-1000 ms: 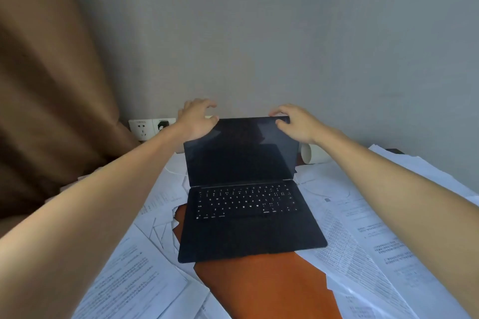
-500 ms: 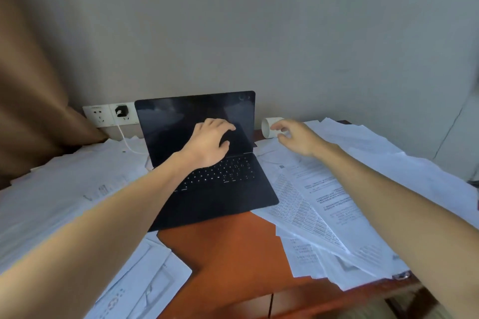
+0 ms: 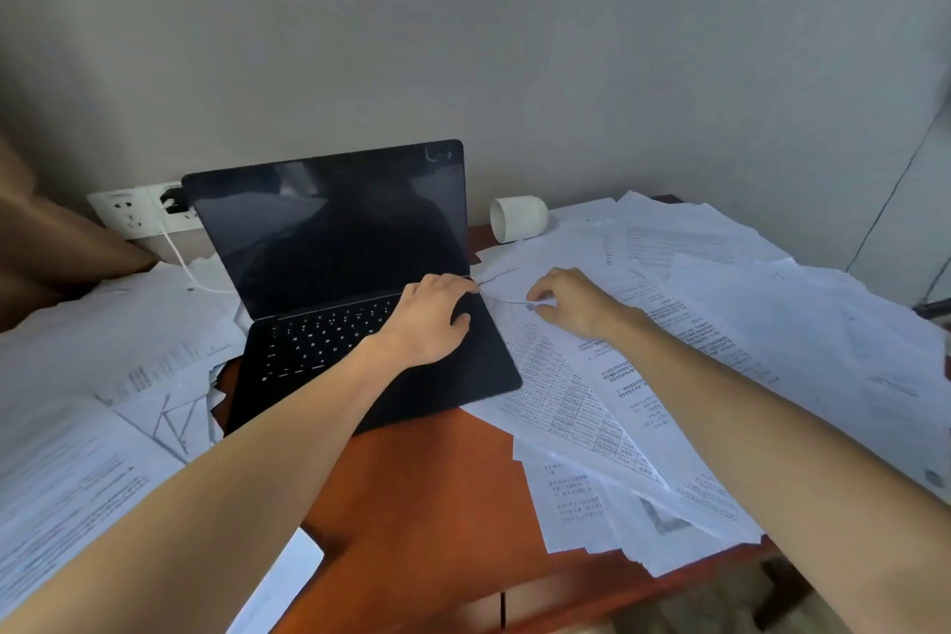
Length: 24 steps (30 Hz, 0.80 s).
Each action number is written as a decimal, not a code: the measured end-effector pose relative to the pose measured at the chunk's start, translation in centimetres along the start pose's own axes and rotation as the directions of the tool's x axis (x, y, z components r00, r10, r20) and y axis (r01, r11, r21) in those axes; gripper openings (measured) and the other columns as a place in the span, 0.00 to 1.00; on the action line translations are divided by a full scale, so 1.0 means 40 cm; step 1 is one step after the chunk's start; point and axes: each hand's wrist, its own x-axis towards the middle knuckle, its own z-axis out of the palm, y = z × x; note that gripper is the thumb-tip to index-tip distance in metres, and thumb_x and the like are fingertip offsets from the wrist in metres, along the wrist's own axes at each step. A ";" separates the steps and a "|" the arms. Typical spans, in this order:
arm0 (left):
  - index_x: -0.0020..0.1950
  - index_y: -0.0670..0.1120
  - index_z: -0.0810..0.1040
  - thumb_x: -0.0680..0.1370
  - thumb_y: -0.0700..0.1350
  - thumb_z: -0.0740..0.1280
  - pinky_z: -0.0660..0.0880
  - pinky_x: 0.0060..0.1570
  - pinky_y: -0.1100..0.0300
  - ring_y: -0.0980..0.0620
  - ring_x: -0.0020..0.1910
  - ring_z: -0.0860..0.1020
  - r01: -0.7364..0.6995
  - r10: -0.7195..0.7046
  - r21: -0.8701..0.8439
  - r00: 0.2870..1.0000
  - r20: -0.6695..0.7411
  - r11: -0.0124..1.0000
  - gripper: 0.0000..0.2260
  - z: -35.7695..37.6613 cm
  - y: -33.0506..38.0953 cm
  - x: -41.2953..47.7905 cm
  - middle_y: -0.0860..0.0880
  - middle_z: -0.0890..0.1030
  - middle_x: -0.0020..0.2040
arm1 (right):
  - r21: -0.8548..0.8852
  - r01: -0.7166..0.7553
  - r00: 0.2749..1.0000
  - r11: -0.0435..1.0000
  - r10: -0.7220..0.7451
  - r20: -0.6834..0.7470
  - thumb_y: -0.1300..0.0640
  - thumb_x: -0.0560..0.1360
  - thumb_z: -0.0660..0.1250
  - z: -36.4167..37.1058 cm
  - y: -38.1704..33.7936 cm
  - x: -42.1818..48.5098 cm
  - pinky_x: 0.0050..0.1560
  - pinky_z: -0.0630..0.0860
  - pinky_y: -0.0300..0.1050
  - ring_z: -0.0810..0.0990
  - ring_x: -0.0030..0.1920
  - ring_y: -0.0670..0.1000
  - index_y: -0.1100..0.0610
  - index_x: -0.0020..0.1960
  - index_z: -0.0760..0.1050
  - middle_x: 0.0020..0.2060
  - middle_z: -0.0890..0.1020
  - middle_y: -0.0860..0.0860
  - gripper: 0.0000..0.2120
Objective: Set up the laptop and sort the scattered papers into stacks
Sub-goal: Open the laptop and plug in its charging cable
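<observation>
**Steady the laptop, seat the cable straight**

The right hand (image 3: 571,304) lies just right of the laptop (image 3: 329,242), fingers curled. Its fingertips seem to pinch the free end of a thin white cable (image 3: 507,300), though the plug is too small to make out. The left hand (image 3: 432,319) lies palm down on the laptop's right rear corner, fingers bent over the right edge near the hinge and thumb on the deck.

The step in hand looks like plugging in power on the laptop's right side. To do it well:

- Keep the left hand's weight on the deck. The laptop sits partly on loose sheets and could slide when pushed from the side.
- Bring the plug in level with the edge and square to the port. The port itself is hidden under the left fingers, so they may need to shift back.
- Lift the cable off the papers (image 3: 669,324) so it drags no sheet along.

The laptop stands open with a dark screen on the orange worktop (image 3: 422,479). Papers lie scattered on both sides of it, unsorted. Behind its right corner a white cup (image 3: 517,217) lies on its side. Behind its left corner a charger sits in a wall socket (image 3: 126,214), and its lead runs behind the screen.
</observation>
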 end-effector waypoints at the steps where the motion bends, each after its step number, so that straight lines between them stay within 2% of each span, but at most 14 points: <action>1: 0.77 0.50 0.71 0.83 0.44 0.64 0.57 0.76 0.49 0.47 0.76 0.64 0.002 -0.002 -0.002 1.000 0.007 1.000 0.21 0.010 0.000 0.007 0.50 0.71 0.76 | 0.002 0.003 1.000 1.000 -0.003 -0.025 0.62 0.81 0.65 0.003 0.006 0.006 0.67 0.72 0.48 0.77 0.62 0.55 0.59 0.61 0.81 0.61 0.78 0.56 0.11; 4: 0.77 0.49 0.71 0.83 0.44 0.64 0.58 0.77 0.49 0.46 0.76 0.65 0.001 -0.001 -0.002 1.000 0.030 1.000 0.21 0.034 -0.006 0.027 0.50 0.72 0.75 | -0.004 -0.008 0.999 1.000 0.007 -0.047 0.65 0.82 0.62 0.005 0.021 0.022 0.63 0.74 0.44 0.79 0.58 0.54 0.60 0.59 0.82 0.60 0.79 0.55 0.12; 6: 0.78 0.49 0.70 0.83 0.45 0.63 0.59 0.76 0.49 0.47 0.75 0.66 -0.003 0.004 -0.001 0.999 0.040 1.000 0.21 0.046 -0.009 0.043 0.49 0.72 0.75 | -0.028 0.016 0.999 0.999 -0.017 -0.042 0.65 0.82 0.60 0.006 0.025 0.030 0.62 0.74 0.45 0.78 0.57 0.54 0.59 0.59 0.81 0.59 0.79 0.55 0.12; 9: 0.78 0.49 0.70 0.84 0.45 0.63 0.60 0.75 0.49 0.46 0.75 0.67 -0.005 0.005 -0.004 0.999 0.035 1.000 0.21 0.058 -0.009 0.068 0.49 0.71 0.76 | -0.069 0.071 0.994 0.995 -0.076 -0.076 0.63 0.82 0.59 0.015 0.028 0.041 0.62 0.73 0.50 0.75 0.57 0.53 0.57 0.59 0.79 0.55 0.78 0.54 0.11; 13: 0.77 0.48 0.71 0.84 0.45 0.63 0.63 0.70 0.49 0.46 0.71 0.70 0.025 -0.025 -0.004 1.000 -0.007 1.000 0.20 0.073 -0.014 0.094 0.49 0.73 0.73 | -0.069 0.077 0.980 0.995 -0.088 -0.176 0.58 0.83 0.59 0.031 0.033 0.049 0.61 0.69 0.52 0.74 0.54 0.51 0.50 0.59 0.75 0.53 0.76 0.47 0.09; 17: 0.67 0.46 0.73 0.82 0.44 0.66 0.70 0.62 0.49 0.46 0.57 0.78 0.035 -0.052 -0.094 0.981 -0.185 0.995 0.13 0.085 -0.013 0.112 0.49 0.81 0.59 | 0.046 0.119 0.962 0.992 -0.104 -0.253 0.55 0.84 0.57 0.038 0.031 0.048 0.59 0.73 0.51 0.73 0.55 0.53 0.48 0.60 0.76 0.56 0.76 0.47 0.10; 19: 0.69 0.48 0.72 0.82 0.44 0.66 0.73 0.57 0.48 0.48 0.48 0.79 -0.007 -0.015 -0.093 0.973 -0.228 0.996 0.15 0.082 -0.010 0.120 0.50 0.83 0.51 | 0.120 0.180 0.946 0.976 -0.138 -0.293 0.56 0.84 0.59 0.033 0.027 0.048 0.61 0.74 0.50 0.75 0.55 0.52 0.49 0.59 0.78 0.55 0.77 0.47 0.10; 21: 0.71 0.50 0.71 0.83 0.47 0.65 0.74 0.54 0.49 0.50 0.42 0.78 -0.031 0.023 -0.031 0.970 -0.241 0.999 0.16 0.076 -0.005 0.127 0.52 0.83 0.46 | 0.199 0.225 0.931 0.954 -0.150 -0.331 0.57 0.84 0.61 0.018 0.022 0.048 0.63 0.75 0.46 0.78 0.56 0.51 0.50 0.59 0.79 0.55 0.77 0.47 0.10; 24: 0.63 0.47 0.73 0.84 0.48 0.65 0.76 0.45 0.52 0.52 0.38 0.78 -0.016 -0.022 -0.107 0.939 -0.343 0.994 0.10 0.069 0.006 0.139 0.53 0.82 0.43 | 0.250 0.259 0.926 0.933 -0.165 -0.341 0.61 0.83 0.62 -0.011 0.012 0.041 0.59 0.72 0.28 0.79 0.54 0.46 0.55 0.59 0.81 0.54 0.77 0.49 0.10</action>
